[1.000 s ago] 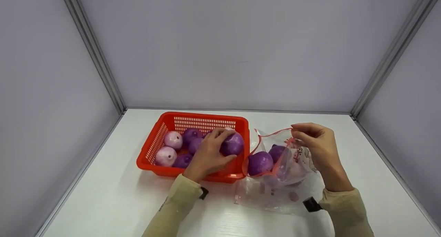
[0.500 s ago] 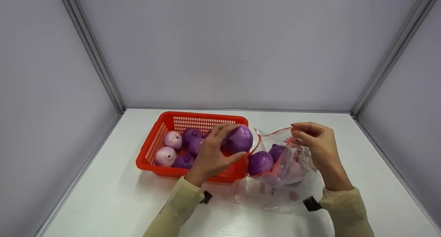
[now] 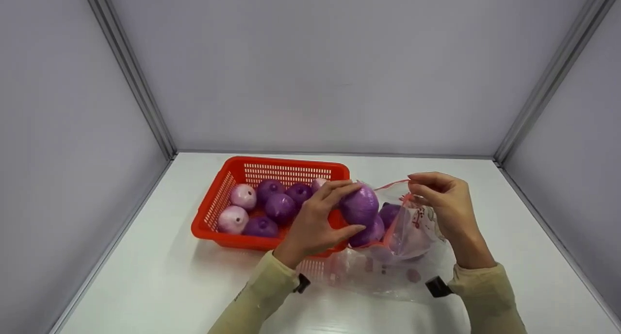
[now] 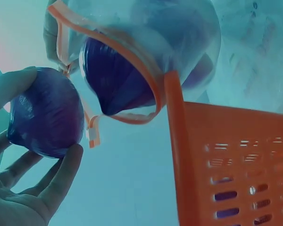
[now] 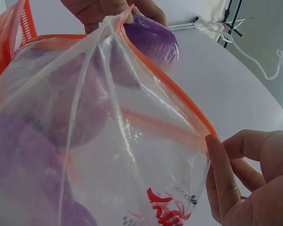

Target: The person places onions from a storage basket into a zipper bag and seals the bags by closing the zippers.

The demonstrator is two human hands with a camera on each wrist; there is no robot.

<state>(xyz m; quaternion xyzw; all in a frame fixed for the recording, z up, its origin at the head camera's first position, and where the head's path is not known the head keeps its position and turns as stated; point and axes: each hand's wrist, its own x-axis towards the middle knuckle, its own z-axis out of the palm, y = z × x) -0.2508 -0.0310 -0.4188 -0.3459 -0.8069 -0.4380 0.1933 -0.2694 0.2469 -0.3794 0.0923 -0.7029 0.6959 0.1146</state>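
Left hand [image 3: 313,227] is gripping a purple onion [image 3: 360,205], fingers on its far side, thumb on its near side. Onion is hanging near the open mouth of a clear bag [image 5: 165,160], just right of the basket. Right hand [image 3: 449,203] is pinching the bag's red edge at the far right. Inside the bag, two purple onions [image 3: 389,213] are showing at the mouth; more shapes are lying under the film, count unclear. To the left, a red basket [image 3: 213,234] is holding seven visible onions: four purple onions [image 3: 280,208], three pale onions [image 3: 233,220]. White table [image 3: 145,275] is supporting basket and bag; grey panels [image 3: 310,81] are standing left, right and far.
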